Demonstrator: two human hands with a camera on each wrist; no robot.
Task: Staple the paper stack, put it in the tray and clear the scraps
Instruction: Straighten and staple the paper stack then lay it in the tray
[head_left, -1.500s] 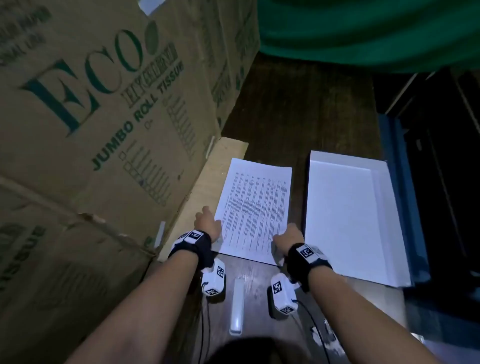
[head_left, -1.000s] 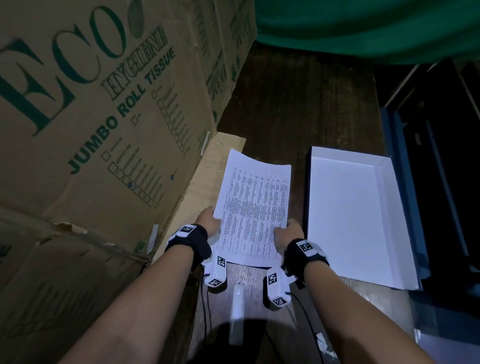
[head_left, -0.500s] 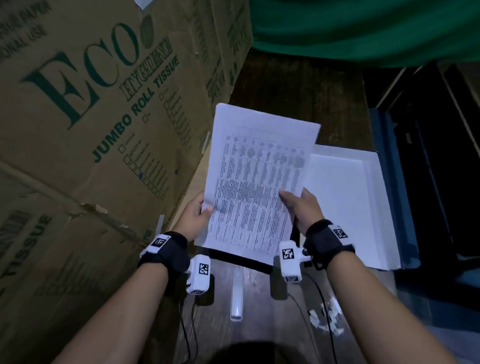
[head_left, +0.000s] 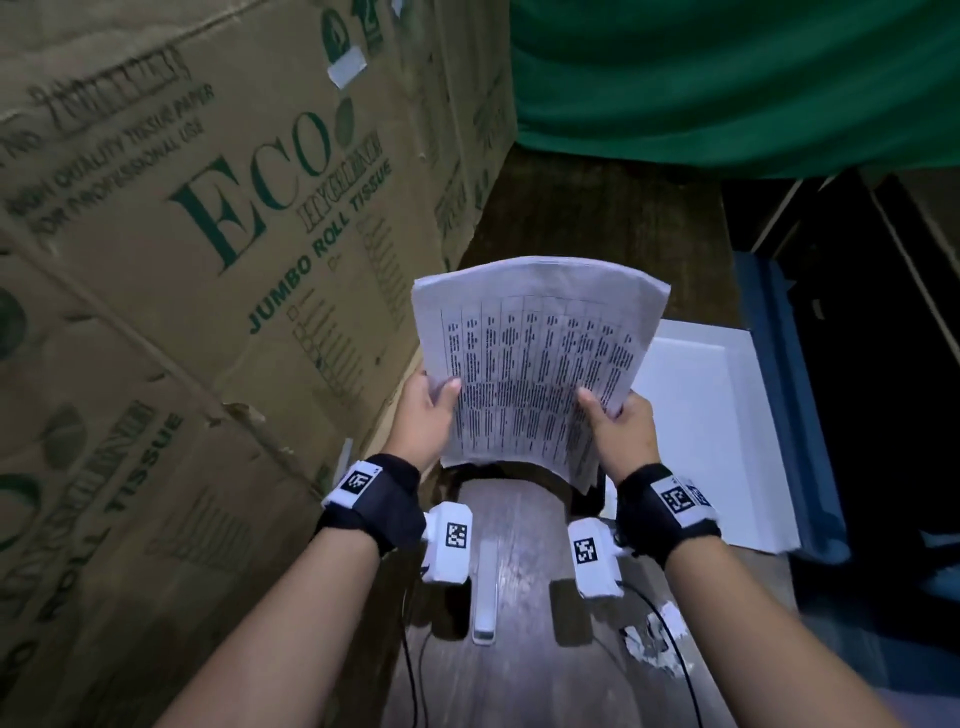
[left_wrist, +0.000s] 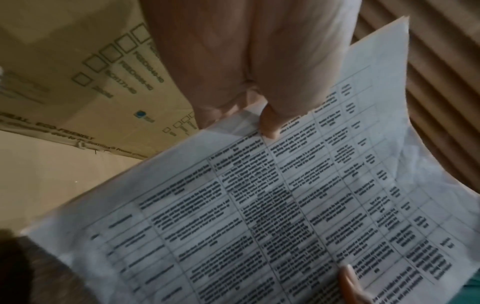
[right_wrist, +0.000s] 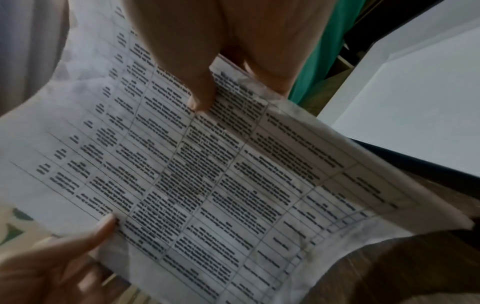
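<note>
One paper stack (head_left: 524, 364), printed with a table of dark text, is held up off the worktop (head_left: 519, 675), bowed so that its far edge arches upward. Two hands carry it: the left hand (head_left: 423, 415) grips the left edge with its thumb on the printed face, and the right hand (head_left: 621, 428) grips the right edge the same way, thumb on top and fingers behind the sheets. Below the stack, on the dark wooden worktop between the wrists, lies one white stapler (head_left: 485, 597), long axis running near to far. To its right, near the right forearm, sits a small cluster of white paper scraps (head_left: 657, 636); their count is unclear. One white tray (head_left: 737, 415) rests at the right, beyond the right hand. Large cardboard boxes (head_left: 208, 260) stand along the left, and a green cloth (head_left: 727, 78) hangs at the far side.
</note>
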